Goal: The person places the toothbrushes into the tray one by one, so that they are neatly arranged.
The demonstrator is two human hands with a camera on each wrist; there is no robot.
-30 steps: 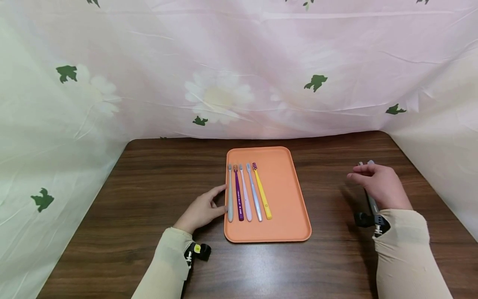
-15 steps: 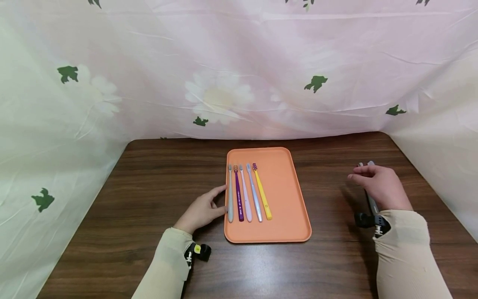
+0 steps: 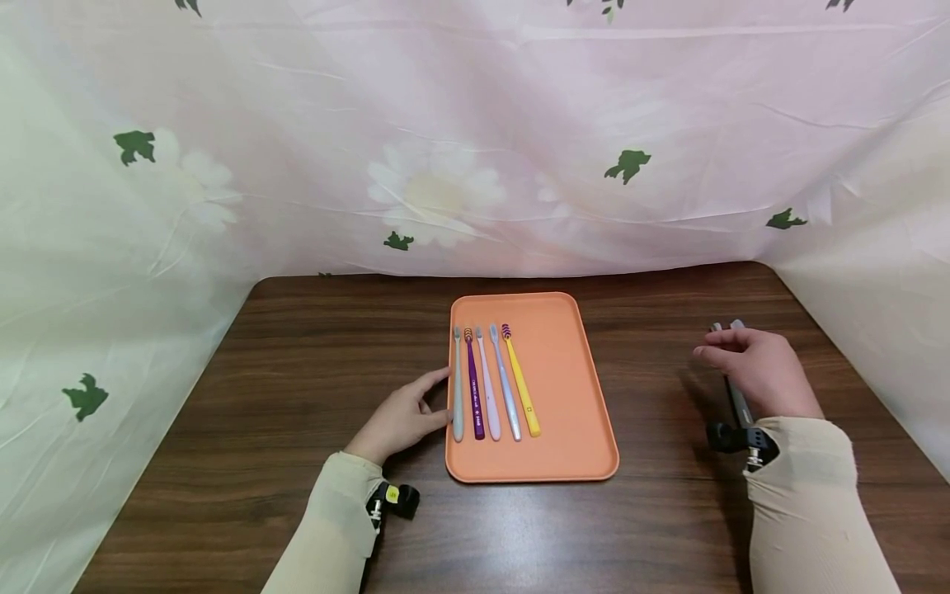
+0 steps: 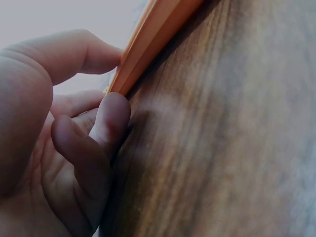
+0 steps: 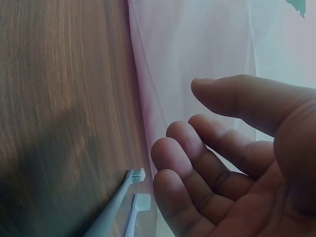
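A: Left hand (image 3: 401,417), how set?
B: At the near-left side of the orange tray (image 3: 567,388), fingers loosely extended, thumb and fingertips touching the outside of the rim. Nothing gripped.
A: Right hand (image 3: 760,371)?
B: Fingers gently bent, thumb well apart from them, palm holding nothing. Poised over two loose toothbrushes on the tabletop (image 3: 319,355), well right of the tray: a greyish brush (image 5: 112,207) and a paler brush (image 5: 133,217). Handle ends hidden in the head view; no contact seen.
A: Brushes on the tray?
B: Five, side by side, heads toward the far end. From the left: grey-green brush (image 3: 458,396), purple brush (image 3: 473,396), pink brush (image 3: 490,396), light-blue brush (image 3: 507,392), yellow brush (image 3: 523,388), the last slanting most.
A: Handling?
B: Probably light, stiff plastic, hard to damage bar the bristles. Smooth handles; may roll or slip under a hasty pinch.
A: Best hold?
B: Mid-handle, I'd judge, thumb against fingertips, bristles left alone.
A: And the tray?
B: Looks rigid and light, so likely to slide if bumped. Steady it by the rim.
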